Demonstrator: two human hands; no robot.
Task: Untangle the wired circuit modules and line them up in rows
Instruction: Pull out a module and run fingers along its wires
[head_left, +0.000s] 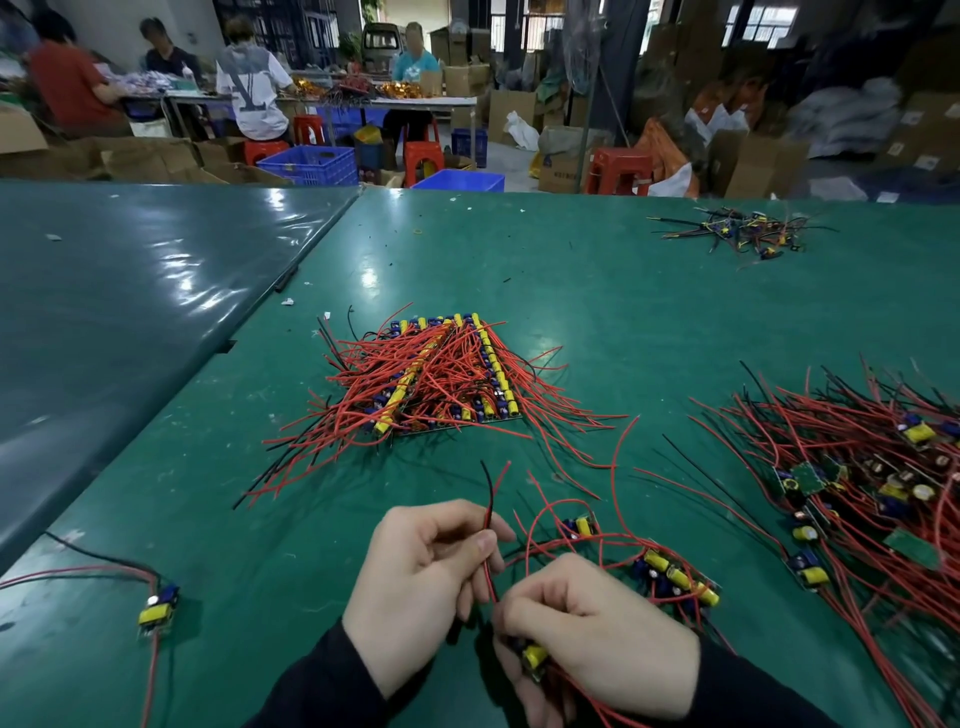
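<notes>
The table (571, 291) wears a green mat, smooth with a dull sheen and scuffed pale in spots. Left of it, a darker sheet (130, 291) looks like glossy, wrinkled plastic. The wires (452, 374) have smooth red and black insulation. Sleeves (332, 686) are matt black cloth.

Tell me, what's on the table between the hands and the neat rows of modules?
Head view: mostly bare green table, crossed by loose red and black wire ends trailing from the rows.

Beyond the green table (519, 249) — blue crates (307, 163), red stools (618, 171).
</notes>
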